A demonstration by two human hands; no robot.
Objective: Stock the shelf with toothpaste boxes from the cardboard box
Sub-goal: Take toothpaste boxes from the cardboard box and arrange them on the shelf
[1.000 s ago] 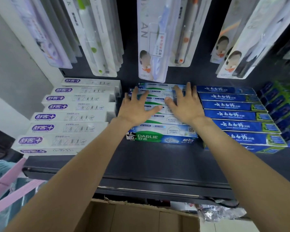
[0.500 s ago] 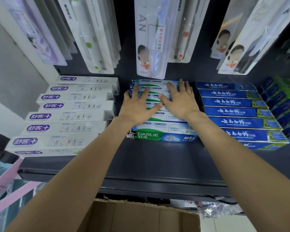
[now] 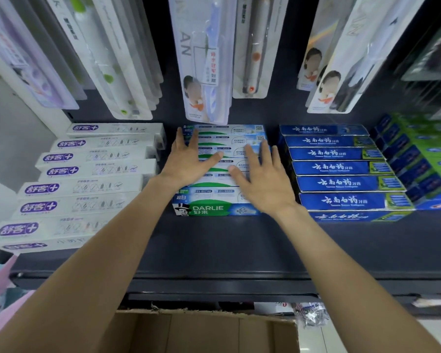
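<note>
The stack of Darlie toothpaste boxes (image 3: pixel 215 208) sits mid-shelf, between the white boxes (image 3: pixel 87 184) on the left and the blue boxes (image 3: pixel 341 183) on the right. The left hand (image 3: pixel 189 161) and right hand (image 3: pixel 261 179) lie flat on the stack, fingers straight and spread, grasping nothing. The dark shelf (image 3: pixel 214 250) extends nearer. The cardboard box (image 3: pixel 201 332) stands below its near edge.

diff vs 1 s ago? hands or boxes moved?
The right hand slid back toward the front of the Darlie toothpaste stack and a little right, opening a gap from the left hand. Nothing was gripped or let go: both hands lie flat on the stack with straight fingers. The left hand, the white boxes, the blue boxes and the cardboard box stayed put.
</note>
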